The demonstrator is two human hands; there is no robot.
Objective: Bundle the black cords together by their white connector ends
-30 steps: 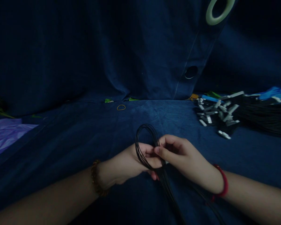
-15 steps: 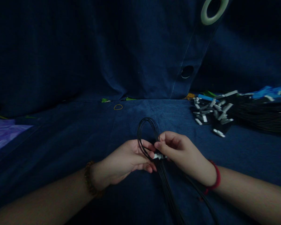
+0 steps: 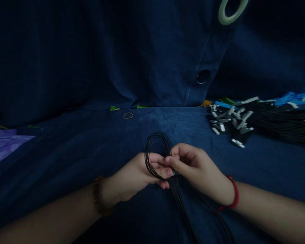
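Observation:
A bundle of thin black cords (image 3: 156, 149) is bent into a loop above my hands, and its strands trail down toward me. My left hand (image 3: 137, 173), with a beaded bracelet on its wrist, pinches the base of the loop from the left. My right hand (image 3: 193, 166), wearing a red wristband, pinches the same spot from the right with thumb and forefinger. Both hands touch at the crossing point, low in the middle of the view, over dark blue cloth (image 3: 91, 142).
A heap of black cords with white tags (image 3: 231, 122) lies at the right, with blue pieces (image 3: 295, 98) behind it. A small rubber band (image 3: 128, 115) lies further back. Purple sheet (image 3: 5, 145) at far left. A pale ring (image 3: 231, 13) hangs at top.
The white tag seen between my fingers half a second ago is now covered by them. The loop has shifted slightly left and my hands have closed tighter together.

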